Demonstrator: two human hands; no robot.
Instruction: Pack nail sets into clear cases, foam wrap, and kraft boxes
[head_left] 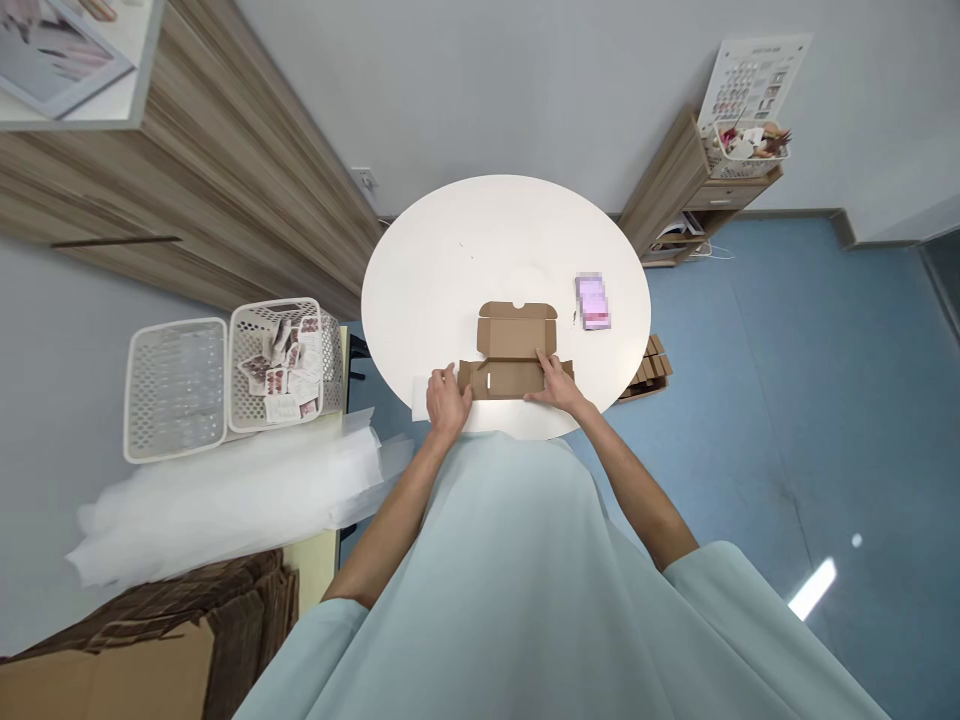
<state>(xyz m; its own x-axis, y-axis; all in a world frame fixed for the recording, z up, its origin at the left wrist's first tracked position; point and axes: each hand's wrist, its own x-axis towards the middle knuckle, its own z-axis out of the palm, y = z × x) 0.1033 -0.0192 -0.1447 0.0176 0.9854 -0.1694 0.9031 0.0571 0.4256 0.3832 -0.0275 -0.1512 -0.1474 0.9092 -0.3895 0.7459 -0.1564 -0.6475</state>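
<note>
A brown cardboard mailer box [517, 335] lies unfolded on the white round table [420, 270], its lid panel laid back and its side flaps splayed. My right hand [556, 385] is on the box's right part, thumb along the front edge and index finger at the fold below the lid, gripping it. At the box's left end is my left hand [448, 403], fingers apart and bent, thumb close to the end flap. Partly under that hand a white sheet [420, 395] shows at the table edge. Inside the box's base is a small white mark [490, 381].
A purple-pink pack, blurred [593, 301], lies right of the box. White baskets [319, 370], one with printed packets, and a pile of translucent bags [247, 495] stand left. Stacked cardboard [247, 630] is lower left. A carton of small boxes [649, 370] sits right, by a wooden cabinet [667, 190].
</note>
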